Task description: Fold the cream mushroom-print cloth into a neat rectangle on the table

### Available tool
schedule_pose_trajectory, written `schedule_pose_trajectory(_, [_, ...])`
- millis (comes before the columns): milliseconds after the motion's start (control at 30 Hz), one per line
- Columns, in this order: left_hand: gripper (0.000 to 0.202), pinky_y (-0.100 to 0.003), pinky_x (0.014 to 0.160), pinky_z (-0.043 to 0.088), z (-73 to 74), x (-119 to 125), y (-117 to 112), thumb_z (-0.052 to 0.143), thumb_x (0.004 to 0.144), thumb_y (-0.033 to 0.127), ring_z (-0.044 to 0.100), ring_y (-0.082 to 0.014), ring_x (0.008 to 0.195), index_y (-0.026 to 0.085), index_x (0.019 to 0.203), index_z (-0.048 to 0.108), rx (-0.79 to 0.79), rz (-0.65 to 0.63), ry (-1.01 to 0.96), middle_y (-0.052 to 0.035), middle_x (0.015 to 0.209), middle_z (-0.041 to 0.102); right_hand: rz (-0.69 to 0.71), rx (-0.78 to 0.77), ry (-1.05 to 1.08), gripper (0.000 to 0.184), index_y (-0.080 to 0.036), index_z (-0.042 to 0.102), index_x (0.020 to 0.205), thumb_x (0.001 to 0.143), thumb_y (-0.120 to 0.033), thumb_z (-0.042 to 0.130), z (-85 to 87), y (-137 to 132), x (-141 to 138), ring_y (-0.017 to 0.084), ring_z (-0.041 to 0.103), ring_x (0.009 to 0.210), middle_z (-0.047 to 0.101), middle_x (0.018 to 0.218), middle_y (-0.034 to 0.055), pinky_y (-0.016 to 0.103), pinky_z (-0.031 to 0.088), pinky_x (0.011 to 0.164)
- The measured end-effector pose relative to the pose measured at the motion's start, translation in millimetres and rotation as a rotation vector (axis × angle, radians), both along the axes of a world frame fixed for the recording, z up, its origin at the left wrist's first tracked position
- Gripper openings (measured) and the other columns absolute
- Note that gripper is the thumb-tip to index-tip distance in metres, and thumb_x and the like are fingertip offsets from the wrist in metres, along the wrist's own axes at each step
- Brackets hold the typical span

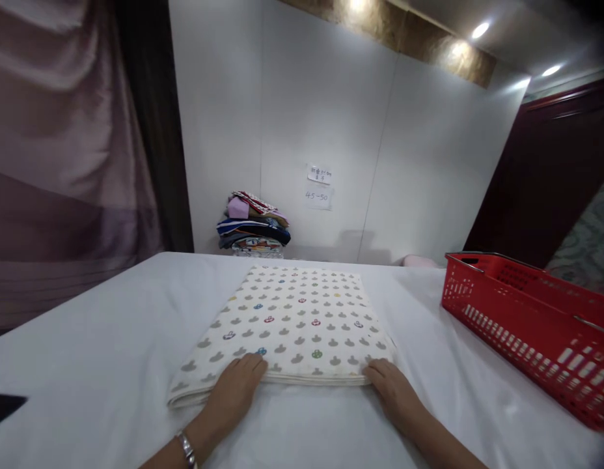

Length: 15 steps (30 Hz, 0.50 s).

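A folded white cloth (302, 326) with a print of grey mushroom-like shapes, a few of them red, blue, green and yellow, lies flat in several layers in front of me. My left hand (238, 384) is closed on its near edge, left of the middle, with the fingers together on top. At the near right corner my right hand (387, 387) holds the same edge, fingers bent over it. Both thumbs are mostly hidden. The cloth's near left corner sticks out beyond my left hand.
The cloth rests on a table with a white cover (111, 339). A red plastic basket (517, 312) stands at the right. Behind the far edge is a pile of folded fabrics (256, 225) by the wall. A dark flat object (4, 407) lies at the left edge.
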<state>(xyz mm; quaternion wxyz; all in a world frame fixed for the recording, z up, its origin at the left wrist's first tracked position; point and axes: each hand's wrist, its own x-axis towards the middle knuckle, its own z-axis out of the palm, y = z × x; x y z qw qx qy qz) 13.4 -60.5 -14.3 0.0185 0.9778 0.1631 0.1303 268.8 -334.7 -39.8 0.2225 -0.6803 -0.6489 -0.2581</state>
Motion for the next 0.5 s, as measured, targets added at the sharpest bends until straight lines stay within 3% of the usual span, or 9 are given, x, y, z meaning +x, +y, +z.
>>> schedule_pose_trajectory(133, [0.038, -0.036, 0.088, 0.038, 5.5, -32.4, 25.1, 0.036, 0.081, 0.003, 0.053, -0.0207, 0.101, 0.022, 0.101, 0.062, 0.031, 0.104, 0.020, -0.0057, 0.108, 0.061, -0.018, -0.020, 0.006, 0.033, -0.020, 0.054, 0.104, 0.082, -0.003, 0.036, -2.7, 0.6, 2.9, 0.019, 0.057, 0.084, 0.061, 0.093, 0.0078, 0.034, 0.048, 0.073])
schedule_pose_trajectory(233, [0.038, -0.035, 0.085, 0.039, 17.1, -47.8, 29.2, 0.035, 0.079, 0.002, 0.055, -0.0201, 0.097, 0.022, 0.096, 0.063, 0.026, 0.161, 0.054, -0.0050, 0.104, 0.062, 0.009, -0.025, 0.014, 0.033, -0.020, 0.055, 0.103, 0.082, -0.004, 0.035, 2.4, -2.4, 3.1, 0.019, 0.058, 0.083, 0.062, 0.093, 0.0081, 0.034, 0.049, 0.071])
schedule_pose_trajectory(333, [0.035, -0.033, 0.081, 0.039, 28.3, -56.2, 21.4, 0.035, 0.078, 0.004, 0.055, -0.0190, 0.092, 0.022, 0.090, 0.063, -0.004, 0.134, 0.086, -0.0047, 0.097, 0.062, 0.048, -0.044, 0.042, 0.034, -0.021, 0.056, 0.107, 0.082, -0.007, 0.037, 7.6, -15.9, 3.1, 0.019, 0.059, 0.084, 0.063, 0.095, 0.0082, 0.035, 0.050, 0.074])
schedule_pose_trajectory(500, [0.033, -0.030, 0.074, 0.040, 38.6, -76.7, -3.9, 0.031, 0.083, 0.011, 0.056, -0.0180, 0.082, 0.022, 0.082, 0.062, -0.087, 0.063, 0.150, -0.0039, 0.086, 0.062, 0.011, -0.218, 0.231, 0.034, -0.030, 0.057, 0.113, 0.085, -0.023, 0.041, 2.6, -61.1, -3.0, 0.023, 0.060, 0.097, 0.064, 0.109, 0.0065, 0.038, 0.049, 0.084])
